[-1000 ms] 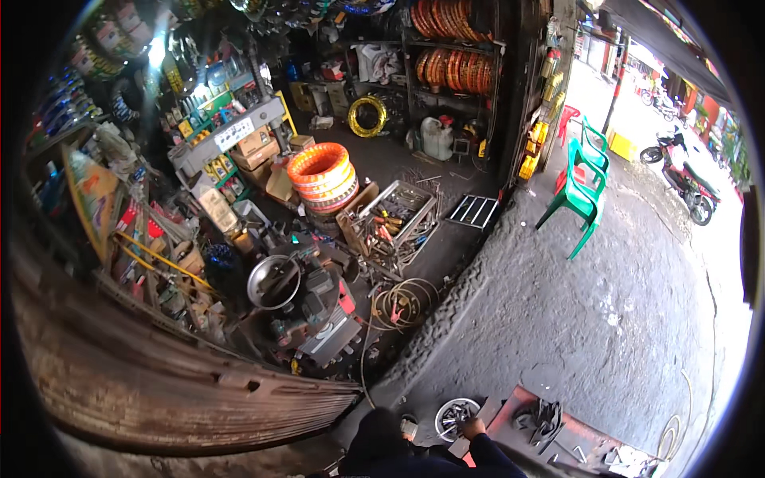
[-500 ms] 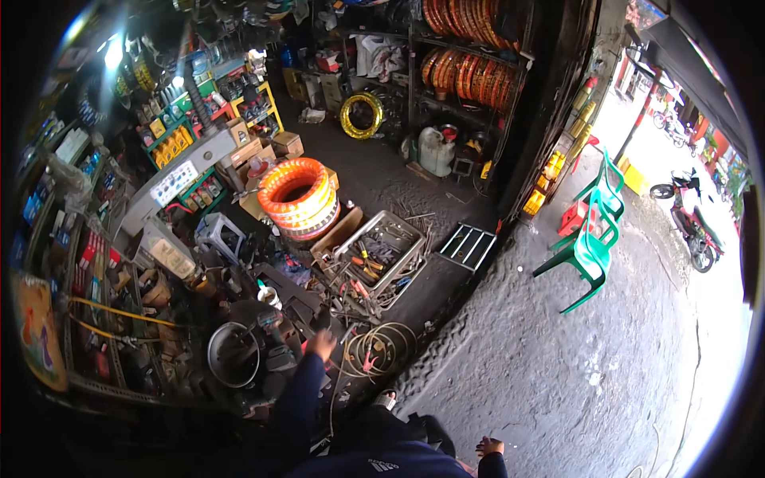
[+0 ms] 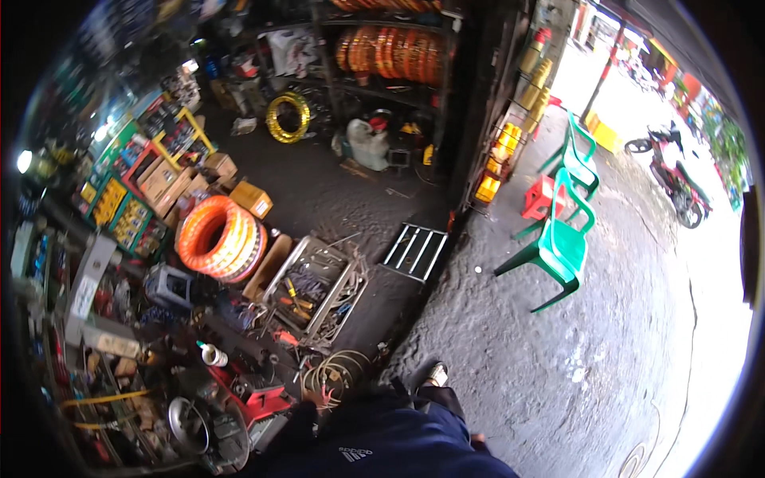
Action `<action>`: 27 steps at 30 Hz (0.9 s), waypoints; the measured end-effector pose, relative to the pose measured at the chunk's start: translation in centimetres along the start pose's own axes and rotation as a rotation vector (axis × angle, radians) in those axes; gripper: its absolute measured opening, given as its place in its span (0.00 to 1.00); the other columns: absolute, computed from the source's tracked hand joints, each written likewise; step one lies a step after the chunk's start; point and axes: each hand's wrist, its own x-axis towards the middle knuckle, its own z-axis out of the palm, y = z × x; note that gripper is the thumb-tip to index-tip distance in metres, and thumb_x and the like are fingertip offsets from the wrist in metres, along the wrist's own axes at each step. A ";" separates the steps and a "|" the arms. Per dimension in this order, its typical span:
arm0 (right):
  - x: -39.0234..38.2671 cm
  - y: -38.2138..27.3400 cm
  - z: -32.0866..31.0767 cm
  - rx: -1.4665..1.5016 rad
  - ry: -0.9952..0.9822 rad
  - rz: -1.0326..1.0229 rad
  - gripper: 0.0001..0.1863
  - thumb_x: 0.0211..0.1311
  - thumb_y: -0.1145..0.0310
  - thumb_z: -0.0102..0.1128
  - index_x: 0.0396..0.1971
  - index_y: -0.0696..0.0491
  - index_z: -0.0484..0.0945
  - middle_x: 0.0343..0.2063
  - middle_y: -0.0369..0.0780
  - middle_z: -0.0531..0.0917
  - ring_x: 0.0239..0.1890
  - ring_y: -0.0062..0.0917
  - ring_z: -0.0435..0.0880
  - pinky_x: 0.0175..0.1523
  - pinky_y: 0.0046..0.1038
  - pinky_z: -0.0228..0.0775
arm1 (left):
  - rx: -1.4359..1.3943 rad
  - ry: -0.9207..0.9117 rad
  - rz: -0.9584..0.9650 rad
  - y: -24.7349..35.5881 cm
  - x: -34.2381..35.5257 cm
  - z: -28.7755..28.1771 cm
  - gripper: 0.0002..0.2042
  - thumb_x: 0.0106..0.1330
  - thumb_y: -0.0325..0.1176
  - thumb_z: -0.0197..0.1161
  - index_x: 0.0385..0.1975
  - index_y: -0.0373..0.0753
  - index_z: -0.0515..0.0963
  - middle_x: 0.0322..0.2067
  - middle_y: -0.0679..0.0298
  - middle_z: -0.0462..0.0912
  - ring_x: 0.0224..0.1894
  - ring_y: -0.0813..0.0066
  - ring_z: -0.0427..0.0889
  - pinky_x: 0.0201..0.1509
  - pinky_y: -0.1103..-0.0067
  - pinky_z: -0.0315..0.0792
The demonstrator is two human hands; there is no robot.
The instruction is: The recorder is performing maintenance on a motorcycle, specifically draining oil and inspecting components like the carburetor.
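My dark-blue jacket (image 3: 398, 446) fills the bottom of the view, with my sandalled foot (image 3: 434, 374) beyond it on the rough concrete. Only a sliver of my right hand (image 3: 478, 439) shows beside the jacket; its fingers are hidden. My left hand is out of sight behind or below the dark sleeve at lower left. Nearest on that side are a red metal machine (image 3: 263, 402), a round steel bowl (image 3: 189, 424), a white container (image 3: 213, 356) and a coiled hose (image 3: 335, 368).
A metal tool tray (image 3: 296, 303), stacked orange-wrapped tires (image 3: 219, 237) and a steel rack (image 3: 413, 251) lie inside the shop. Outside the doorway stand green chairs (image 3: 562, 255), a red stool (image 3: 542, 197) and a motorbike (image 3: 677, 191). Crowded shelves (image 3: 123, 215) line the left.
My left hand, stretched toward the red machine half a second ago, has dropped from view. My right hand has slipped mostly behind my body, and my foot now shows on the concrete.
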 end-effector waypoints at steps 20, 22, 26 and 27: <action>54.0 -21.6 -51.5 -0.028 0.255 0.080 0.15 0.51 0.53 0.58 0.32 0.46 0.83 0.29 0.33 0.86 0.31 0.28 0.85 0.33 0.36 0.77 | 0.068 0.113 0.045 23.4 56.1 -16.7 0.19 0.53 0.48 0.66 0.24 0.35 0.79 0.27 0.48 0.81 0.33 0.51 0.81 0.40 0.65 0.74; 55.1 -24.5 -47.9 0.057 -0.171 0.058 0.17 0.53 0.51 0.55 0.40 0.41 0.82 0.45 0.32 0.83 0.45 0.32 0.83 0.46 0.36 0.75 | -0.010 0.047 -0.006 28.6 60.7 -21.4 0.19 0.53 0.47 0.67 0.28 0.34 0.79 0.29 0.48 0.82 0.37 0.54 0.82 0.42 0.68 0.75; 55.8 -29.1 -47.4 0.251 -0.252 0.140 0.18 0.53 0.52 0.56 0.43 0.43 0.80 0.47 0.35 0.81 0.49 0.34 0.80 0.48 0.36 0.74 | -0.387 0.025 0.265 37.3 68.3 -26.6 0.14 0.58 0.39 0.66 0.39 0.37 0.77 0.31 0.59 0.84 0.36 0.68 0.84 0.41 0.75 0.75; 57.3 -30.3 -49.3 0.236 -0.269 0.132 0.18 0.53 0.53 0.56 0.42 0.43 0.80 0.46 0.36 0.81 0.48 0.35 0.80 0.48 0.36 0.74 | -0.477 0.011 0.340 38.2 70.4 -27.3 0.15 0.59 0.40 0.66 0.40 0.36 0.76 0.32 0.60 0.84 0.36 0.71 0.83 0.40 0.76 0.75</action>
